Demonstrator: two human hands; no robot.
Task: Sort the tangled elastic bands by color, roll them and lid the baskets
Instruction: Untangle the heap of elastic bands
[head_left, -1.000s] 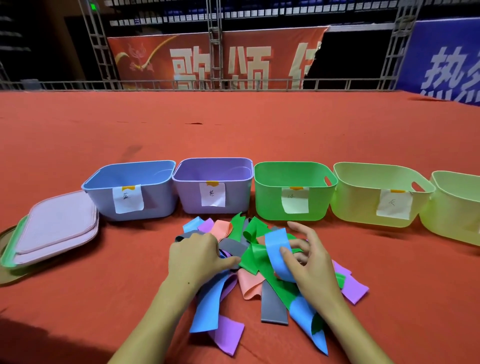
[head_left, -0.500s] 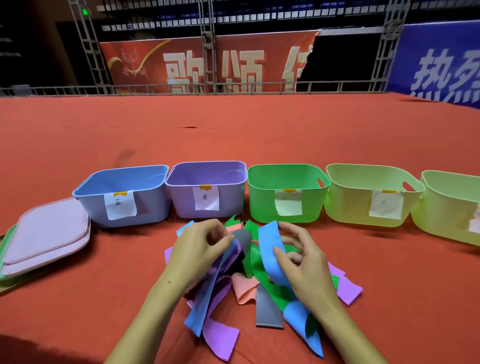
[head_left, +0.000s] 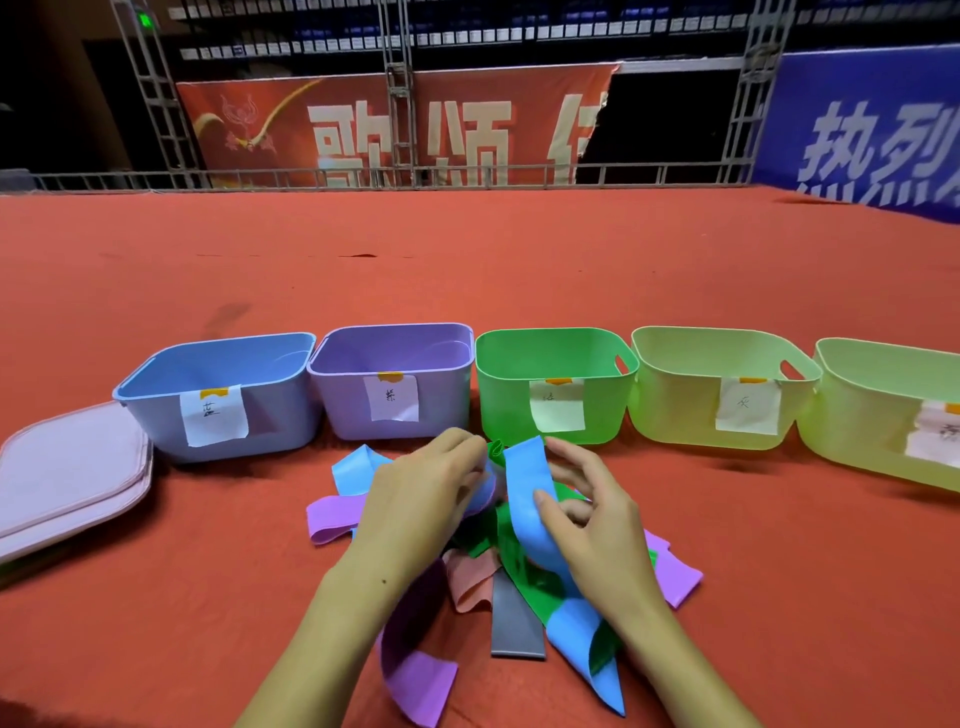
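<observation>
- In front of the purple basket (head_left: 395, 384) and the green basket (head_left: 550, 387), on the red surface (head_left: 467, 270), lies the tangled pile of elastic bands (head_left: 511, 618), directly under your two hands.
- Your right hand (head_left: 592, 525) pinches a blue band (head_left: 524, 493) between thumb and fingers. The band stands almost upright, and its long axis runs from the baskets down toward you.
- Your left hand (head_left: 415, 499) has its fingers curled around other bands of the pile, just beside the blue band; which ones exactly, I cannot tell.
- The blue basket (head_left: 223, 400) stands to the far left, so the left hand is nearer to it.
- I count five baskets: one blue, one purple, one green and two yellow-green. All five are without lid.
- The lids (head_left: 67, 467) are stacked at the left; their number is not clear.
- No band is rolled yet.
</observation>
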